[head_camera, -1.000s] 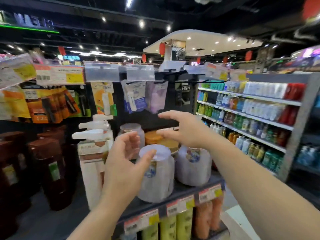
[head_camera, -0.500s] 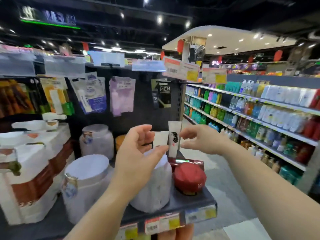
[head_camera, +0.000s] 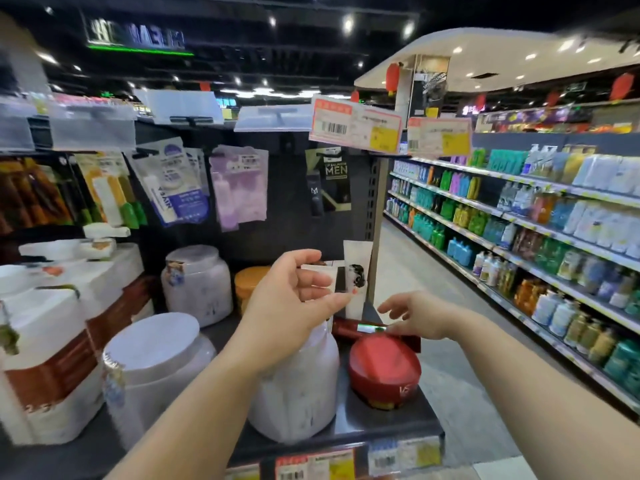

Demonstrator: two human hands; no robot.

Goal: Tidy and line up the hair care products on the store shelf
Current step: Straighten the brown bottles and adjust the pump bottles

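The left hand (head_camera: 291, 306) is raised above a big white jar (head_camera: 294, 382) at the front of the shelf (head_camera: 381, 424), its fingers (head_camera: 311, 282) loosely curled with the thumb tip touching a white tube (head_camera: 356, 275) that stands upright at the back; whether they actually grip it or a smaller white tube just in front is unclear. The right hand (head_camera: 419, 317) reaches in low from the right, fingers spread and relaxed, resting on a long dark red box (head_camera: 367, 330) that lies flat behind a round red jar (head_camera: 384, 372). Further left stand two more white jars (head_camera: 156, 362), an orange-lidded jar (head_camera: 249, 282) and white pump bottles (head_camera: 52, 341). Sachets (head_camera: 239, 188) hang on the dark back panel above. An aisle of coloured bottles (head_camera: 519, 230) runs off to the right under ceiling spotlights.
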